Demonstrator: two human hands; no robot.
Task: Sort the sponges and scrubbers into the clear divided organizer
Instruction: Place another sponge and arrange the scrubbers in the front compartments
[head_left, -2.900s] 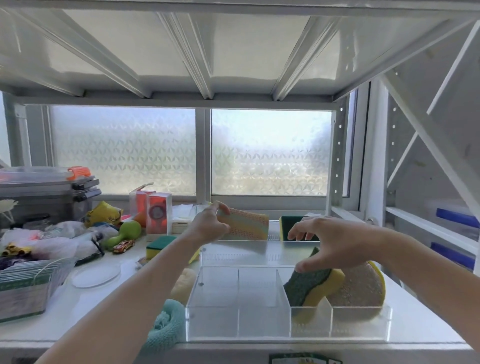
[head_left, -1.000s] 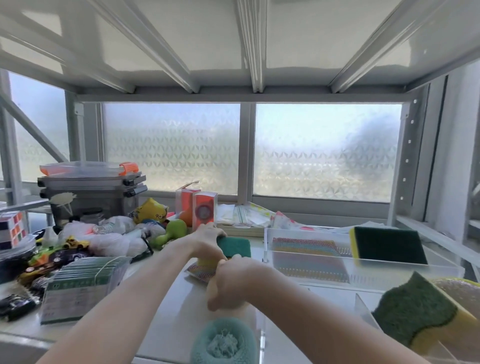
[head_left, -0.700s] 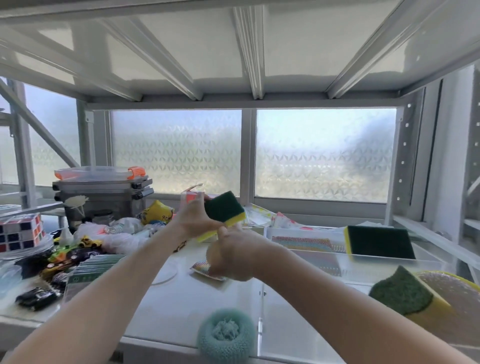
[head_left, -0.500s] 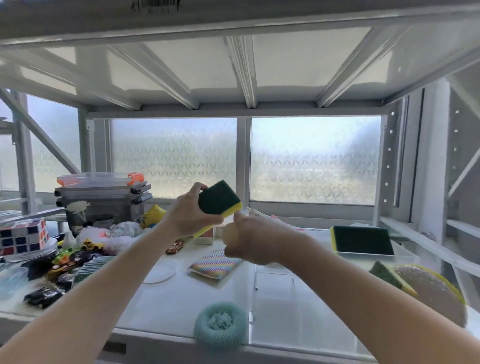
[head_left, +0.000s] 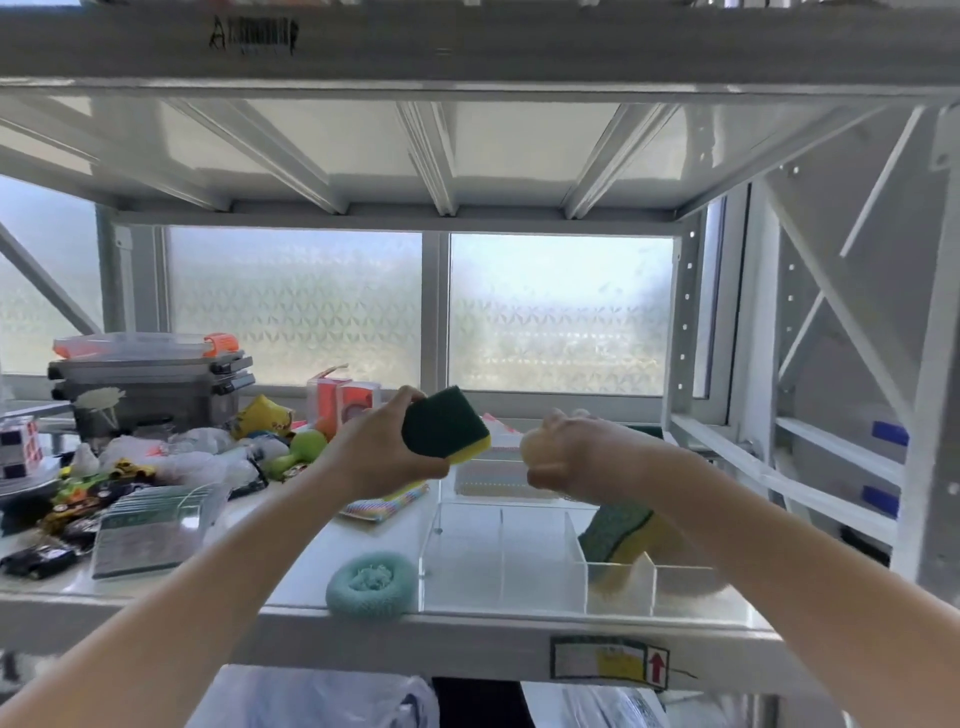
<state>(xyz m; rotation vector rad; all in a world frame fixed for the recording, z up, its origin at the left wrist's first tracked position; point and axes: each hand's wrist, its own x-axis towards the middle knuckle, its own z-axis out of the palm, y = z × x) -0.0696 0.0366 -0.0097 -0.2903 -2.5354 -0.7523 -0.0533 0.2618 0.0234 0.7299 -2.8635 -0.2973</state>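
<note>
My left hand (head_left: 382, 454) grips a green-and-yellow sponge (head_left: 447, 423), raised above the shelf just left of the clear divided organizer (head_left: 501, 605). Above the organizer's back, my right hand (head_left: 569, 452) is curled into a fist round a pale beige sponge (head_left: 527, 446); only its edge shows. A wavy green-and-yellow sponge (head_left: 615, 535) leans in a right compartment, and the two left compartments hold nothing. A teal round scrubber (head_left: 371, 584) lies against the organizer's left wall. On the shelf under my left hand lies a rainbow-striped sponge (head_left: 384, 506).
A second clear tray (head_left: 496, 480) sits behind the organizer. Toy cars, a clear ribbed box (head_left: 150, 535), grey storage cases (head_left: 150, 379) and orange cartons (head_left: 343, 400) crowd the shelf's left half. An upper shelf hangs low overhead. A white upright post (head_left: 930, 467) stands at right.
My left hand picked the green-and-yellow sponge off the shelf and carried it up and right. My right hand rose in a fist from the shelf beside the organizer. The view swung right.
</note>
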